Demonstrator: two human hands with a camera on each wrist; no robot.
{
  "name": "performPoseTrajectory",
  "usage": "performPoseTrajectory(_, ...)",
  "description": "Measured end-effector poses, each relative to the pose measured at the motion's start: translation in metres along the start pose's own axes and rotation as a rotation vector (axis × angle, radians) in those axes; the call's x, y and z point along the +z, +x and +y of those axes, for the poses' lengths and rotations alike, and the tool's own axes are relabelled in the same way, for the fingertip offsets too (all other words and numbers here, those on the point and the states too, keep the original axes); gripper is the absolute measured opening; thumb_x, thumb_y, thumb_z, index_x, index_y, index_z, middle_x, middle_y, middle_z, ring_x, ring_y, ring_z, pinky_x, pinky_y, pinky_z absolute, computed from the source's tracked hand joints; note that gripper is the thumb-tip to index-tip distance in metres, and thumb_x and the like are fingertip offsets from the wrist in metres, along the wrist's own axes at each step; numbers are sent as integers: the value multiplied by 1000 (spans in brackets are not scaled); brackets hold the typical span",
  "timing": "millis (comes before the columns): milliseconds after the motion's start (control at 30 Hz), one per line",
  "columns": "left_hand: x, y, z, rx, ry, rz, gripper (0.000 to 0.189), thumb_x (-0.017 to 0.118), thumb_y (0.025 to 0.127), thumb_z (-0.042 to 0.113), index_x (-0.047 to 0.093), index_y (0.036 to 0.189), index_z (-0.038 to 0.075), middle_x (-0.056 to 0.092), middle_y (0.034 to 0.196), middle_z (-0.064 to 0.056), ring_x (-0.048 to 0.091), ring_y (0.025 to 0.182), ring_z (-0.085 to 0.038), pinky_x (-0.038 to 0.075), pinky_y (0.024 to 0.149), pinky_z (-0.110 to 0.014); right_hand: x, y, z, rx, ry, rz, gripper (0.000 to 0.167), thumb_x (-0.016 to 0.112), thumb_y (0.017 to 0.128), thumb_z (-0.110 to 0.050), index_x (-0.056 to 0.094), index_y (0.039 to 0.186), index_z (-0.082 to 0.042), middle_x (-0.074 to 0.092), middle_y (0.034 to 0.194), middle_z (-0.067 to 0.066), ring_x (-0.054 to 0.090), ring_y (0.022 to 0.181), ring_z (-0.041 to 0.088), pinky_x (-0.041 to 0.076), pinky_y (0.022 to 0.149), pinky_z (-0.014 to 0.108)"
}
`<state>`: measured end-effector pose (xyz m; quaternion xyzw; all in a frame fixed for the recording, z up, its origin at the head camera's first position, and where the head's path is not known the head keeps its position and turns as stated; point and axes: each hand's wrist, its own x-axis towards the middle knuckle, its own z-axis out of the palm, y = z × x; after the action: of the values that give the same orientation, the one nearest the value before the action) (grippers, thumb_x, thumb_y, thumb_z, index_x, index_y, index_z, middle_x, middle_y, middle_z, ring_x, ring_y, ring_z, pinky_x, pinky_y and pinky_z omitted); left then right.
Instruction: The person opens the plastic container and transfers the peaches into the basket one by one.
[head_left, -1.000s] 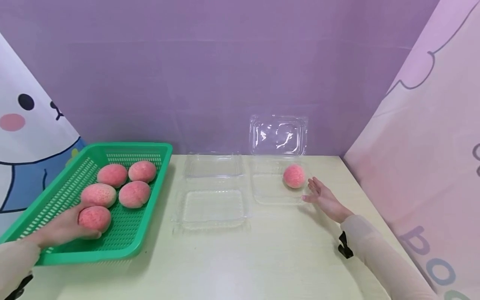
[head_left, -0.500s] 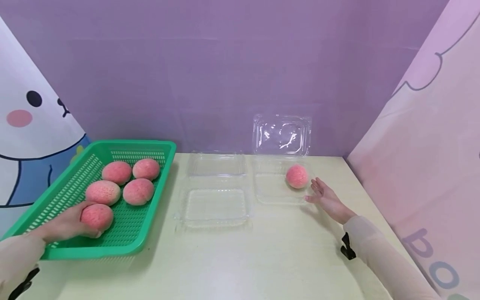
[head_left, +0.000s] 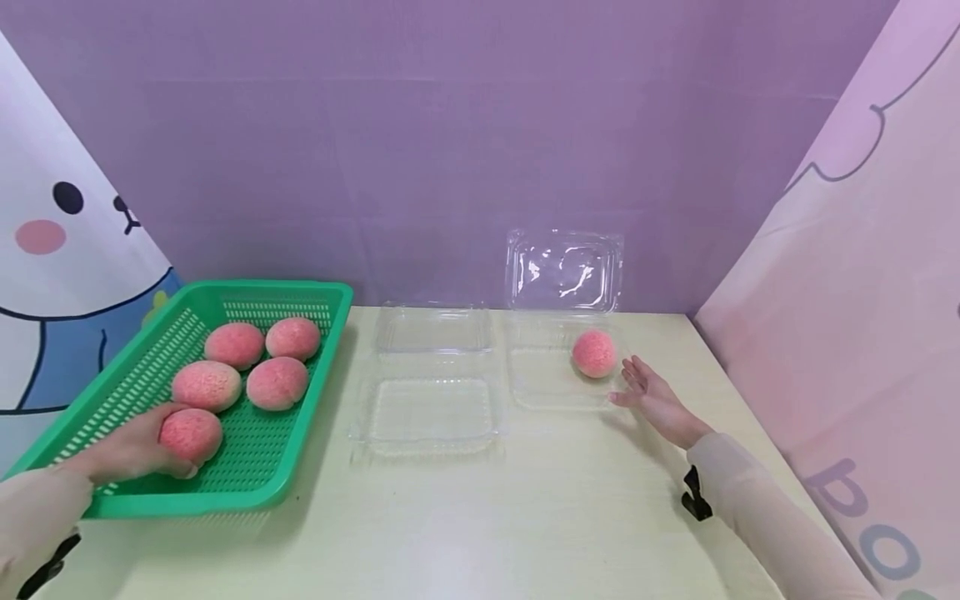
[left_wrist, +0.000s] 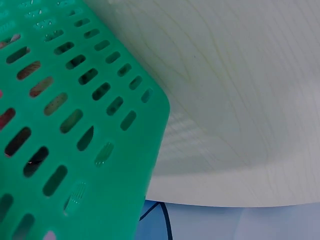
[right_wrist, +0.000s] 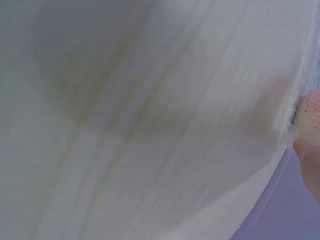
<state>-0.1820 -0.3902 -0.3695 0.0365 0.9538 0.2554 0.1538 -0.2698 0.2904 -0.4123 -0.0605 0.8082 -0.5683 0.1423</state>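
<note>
Inside the green basket [head_left: 311, 392], my left hand [head_left: 135, 450] curls around the nearest pink peach [head_left: 192, 436], thumb on the near side. Several other peaches [head_left: 277, 384] lie in the basket beyond it. The left wrist view is mostly filled by the basket's slotted wall [left_wrist: 125, 165], and the hand is hidden there. My right hand [head_left: 656, 402] has its fingers extended at the right side of a clear plastic clamshell box [head_left: 540, 379], whose lid [head_left: 562, 271] stands raised. A single peach [head_left: 595, 353] sits in that box, near the fingertips. The right wrist view catches part of this hand [right_wrist: 310, 167] beside the peach.
Another clear plastic clamshell [head_left: 431, 408] lies open at mid-table, left of the one with the peach. A purple backdrop [head_left: 450, 150] rises along the table's [head_left: 480, 517] back edge. Printed cloth panels [head_left: 847, 333] stand at both sides.
The head view has shifted slightly, moving the scene a little to the right. My left hand stays around the peach, which has turned or shifted slightly. My right hand keeps its place by the box.
</note>
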Motion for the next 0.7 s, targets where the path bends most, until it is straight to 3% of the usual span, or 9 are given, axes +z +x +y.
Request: performPoseTrajectory(700, -2, 0, 3, 1, 6, -29, 91, 75, 69, 15, 18, 131, -19, 38, 121, -40, 48, 100, -45, 48, 76, -54, 0, -1, -1, 10, 5, -2, 95, 59, 88, -16, -16, 143, -3, -7, 153, 17, -1, 140, 36, 8, 112, 52)
